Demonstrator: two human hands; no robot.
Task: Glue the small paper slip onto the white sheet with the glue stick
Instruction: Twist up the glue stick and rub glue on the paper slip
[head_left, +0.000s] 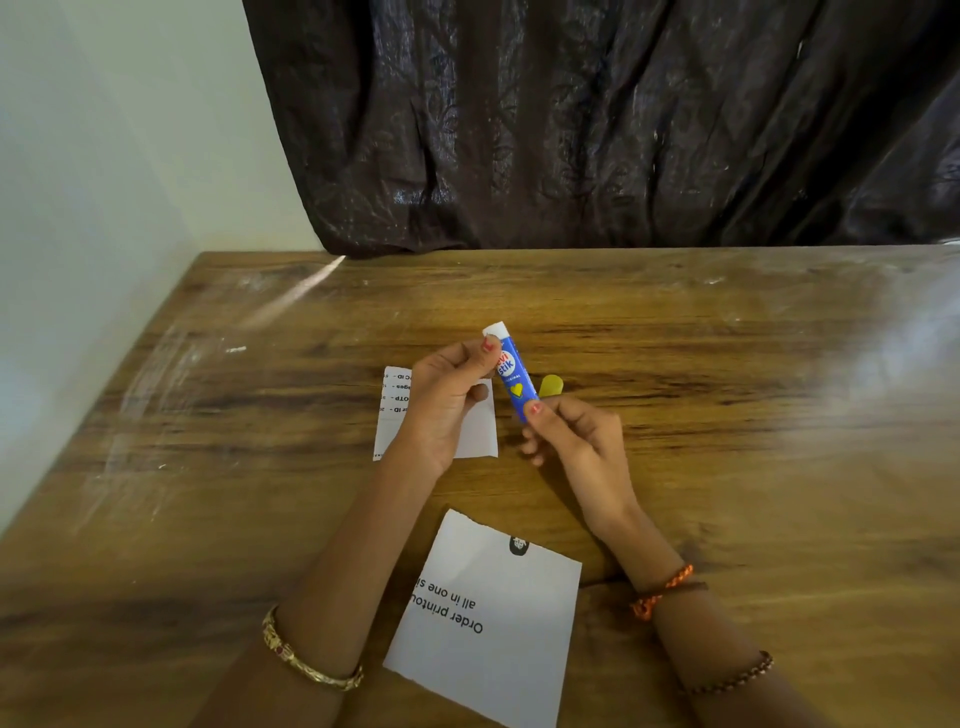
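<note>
Both forearms reach forward, hands close together. The left hand (447, 400) pinches with curled fingers (485, 347); the right hand (576, 436) grips likewise, thumb up.

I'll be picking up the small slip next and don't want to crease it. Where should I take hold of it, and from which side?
The slip lies flat on the table, its left part under the left hand. Probably best: pinch the bare lower-right corner, coming in low from the right, sliding a fingertip under the free edge.

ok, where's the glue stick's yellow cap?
Head view: the yellow cap lies on the wooden table, just right of the blue glue stick, beyond the right hand.
</note>
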